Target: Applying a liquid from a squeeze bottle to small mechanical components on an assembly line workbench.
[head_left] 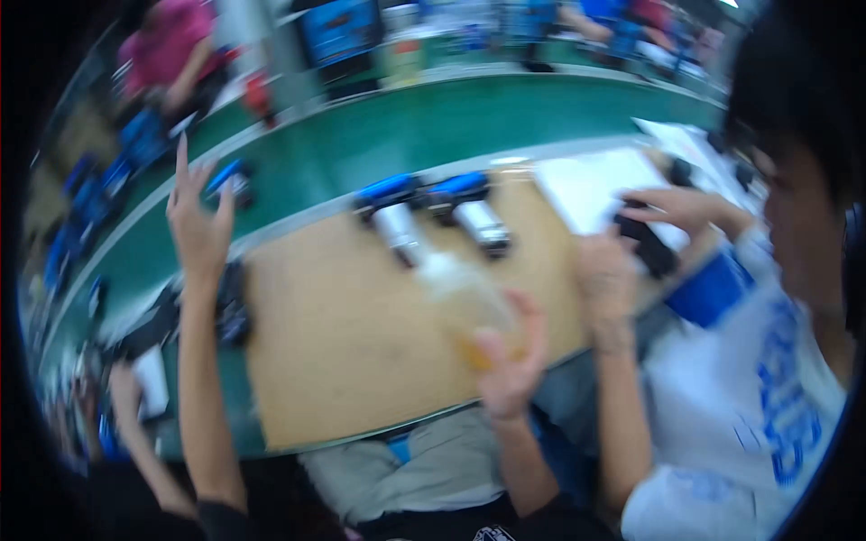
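My right hand (514, 361) is closed round the lower part of a translucent plastic bottle (465, 293) with some yellowish liquid near its base. The bottle tilts to the upper left, over a tan board (334, 361). My left hand (198, 221) is raised near the board's far left corner, its fingers apart and holding nothing. Close by it is a small blue and dark object (233, 182). Past the bottle's top, two blue and silver devices (393, 216) (471, 209) lie side by side on the board; blur hides their exact kind.
At the right a co-worker in a white shirt (722, 397) handles a dark object (645, 243) above white paper (595, 180). Another person's hand (126, 388) shows at the lower left. Dark items (233, 307) flank the board's left edge. Green table surface (397, 117) stretches beyond.
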`<state>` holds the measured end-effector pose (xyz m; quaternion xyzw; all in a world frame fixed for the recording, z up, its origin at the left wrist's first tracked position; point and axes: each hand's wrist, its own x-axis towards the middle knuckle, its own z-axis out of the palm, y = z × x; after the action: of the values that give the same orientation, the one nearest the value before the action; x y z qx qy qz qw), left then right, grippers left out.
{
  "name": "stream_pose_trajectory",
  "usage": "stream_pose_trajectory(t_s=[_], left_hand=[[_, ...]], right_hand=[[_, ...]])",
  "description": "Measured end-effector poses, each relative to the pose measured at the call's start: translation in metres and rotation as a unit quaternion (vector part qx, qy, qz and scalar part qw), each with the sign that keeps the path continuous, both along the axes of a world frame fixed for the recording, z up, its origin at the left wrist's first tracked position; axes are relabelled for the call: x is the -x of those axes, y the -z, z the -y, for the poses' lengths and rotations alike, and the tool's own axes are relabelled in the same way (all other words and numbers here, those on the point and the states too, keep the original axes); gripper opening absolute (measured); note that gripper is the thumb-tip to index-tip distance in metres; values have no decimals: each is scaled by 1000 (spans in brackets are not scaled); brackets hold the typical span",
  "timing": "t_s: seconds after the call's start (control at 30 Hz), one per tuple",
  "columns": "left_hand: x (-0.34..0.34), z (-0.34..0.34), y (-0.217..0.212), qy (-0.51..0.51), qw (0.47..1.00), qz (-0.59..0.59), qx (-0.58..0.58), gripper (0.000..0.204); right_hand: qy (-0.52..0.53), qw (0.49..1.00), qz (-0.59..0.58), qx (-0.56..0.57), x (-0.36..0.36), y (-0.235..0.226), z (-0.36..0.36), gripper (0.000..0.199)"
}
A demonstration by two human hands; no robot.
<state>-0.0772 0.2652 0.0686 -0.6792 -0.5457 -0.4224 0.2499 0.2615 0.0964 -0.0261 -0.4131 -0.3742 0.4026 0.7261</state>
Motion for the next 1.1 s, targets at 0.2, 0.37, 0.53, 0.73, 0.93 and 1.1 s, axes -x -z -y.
stream_pose_trajectory(t_s=[0.2,0.37,0.53,0.73,0.93,1.1], left_hand=[[63,8,-28,-132,989,40,49,52],[66,-16,11,-54,961,-47,268,44],[58,-84,47,-16,944,-222,242,60],[42,-127,63,12,928,-293,229,49],[19,-83,38,63,931,-302,196,39],[-55,9,9,105,957,-236,135,43]], right_hand=[[-30,999,-15,-32,-2,-6,-9,59],[-27,999,22,-10,-1,-4,2,63],[-38,999,21,19,-3,-9,4,65],[-37,999,19,26,1,-16,1,67],[-51,998,0,25,3,-16,2,66],[-7,1000,14,-14,-10,-6,0,64]])
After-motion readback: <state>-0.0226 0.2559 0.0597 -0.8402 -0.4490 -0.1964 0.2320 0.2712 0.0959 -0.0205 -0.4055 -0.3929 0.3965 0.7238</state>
